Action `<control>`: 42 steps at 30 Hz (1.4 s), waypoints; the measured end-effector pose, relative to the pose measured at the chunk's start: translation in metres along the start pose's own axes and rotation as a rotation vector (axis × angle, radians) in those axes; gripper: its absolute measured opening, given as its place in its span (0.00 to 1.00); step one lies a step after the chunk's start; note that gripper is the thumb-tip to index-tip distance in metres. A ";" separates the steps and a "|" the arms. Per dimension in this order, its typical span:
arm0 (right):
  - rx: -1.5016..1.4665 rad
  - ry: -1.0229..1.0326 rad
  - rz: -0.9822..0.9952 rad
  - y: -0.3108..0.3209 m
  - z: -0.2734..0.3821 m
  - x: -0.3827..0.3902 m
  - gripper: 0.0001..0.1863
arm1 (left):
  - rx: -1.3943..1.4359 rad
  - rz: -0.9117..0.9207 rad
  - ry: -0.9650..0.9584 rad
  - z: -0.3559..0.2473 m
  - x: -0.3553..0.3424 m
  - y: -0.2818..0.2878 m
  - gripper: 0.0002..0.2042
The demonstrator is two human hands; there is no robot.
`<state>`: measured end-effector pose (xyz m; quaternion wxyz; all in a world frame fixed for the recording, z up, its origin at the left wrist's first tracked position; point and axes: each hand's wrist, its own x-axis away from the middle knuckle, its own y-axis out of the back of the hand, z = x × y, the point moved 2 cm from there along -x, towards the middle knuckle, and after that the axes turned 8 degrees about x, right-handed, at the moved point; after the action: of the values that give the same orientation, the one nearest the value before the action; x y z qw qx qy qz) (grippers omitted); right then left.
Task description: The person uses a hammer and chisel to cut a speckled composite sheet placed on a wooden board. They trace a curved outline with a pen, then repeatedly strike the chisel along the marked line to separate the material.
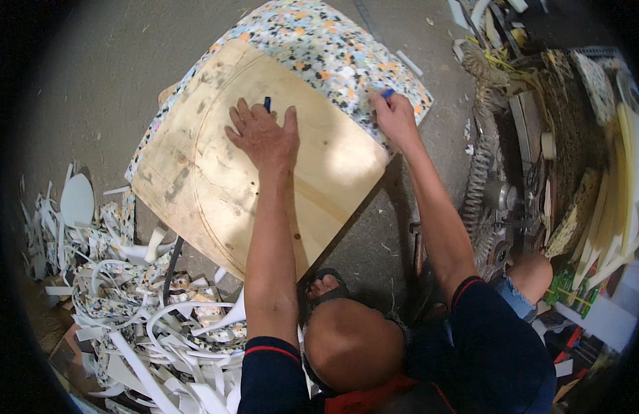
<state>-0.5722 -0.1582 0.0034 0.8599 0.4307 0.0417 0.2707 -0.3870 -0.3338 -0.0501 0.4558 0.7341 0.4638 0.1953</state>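
Observation:
A square plywood board (326,207) with smudges and a curved line lies on a thick speckled foam sheet (312,41). My left hand (264,138) presses down on the board with its fingers spread. A small dark blue piece, like a pen cap, (267,104) shows between its fingers; I cannot tell whether they grip it. Off the board's right edge, my right hand (395,119) is closed around a blue pen (387,93), close to the foam's surface. The pen's tip is hidden.
A heap of white and speckled foam offcuts (195,331) covers the floor at lower left. Along the right stand a coiled hose (475,172), machine parts (500,196) and long foam strips (626,152). My knee (354,345) rises near the board's lower corner.

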 end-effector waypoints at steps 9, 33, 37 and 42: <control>0.353 0.133 0.001 -0.016 -0.007 0.068 0.19 | -0.002 -0.412 0.331 0.087 0.123 0.122 0.27; -0.920 0.604 1.117 -0.097 0.063 0.346 0.14 | -0.460 -0.684 0.899 0.249 0.423 0.557 0.34; -0.798 0.550 0.835 -0.082 0.062 0.346 0.13 | -0.989 -0.630 1.074 0.325 0.501 0.621 0.34; -0.612 0.347 0.438 0.000 0.009 0.223 0.11 | -0.741 -0.237 -0.070 0.304 0.381 0.453 0.28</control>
<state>-0.3799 -0.0526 0.0450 0.8505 0.1018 0.0111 0.5158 0.2445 -0.2245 0.1294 0.7249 0.4675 0.4277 0.2704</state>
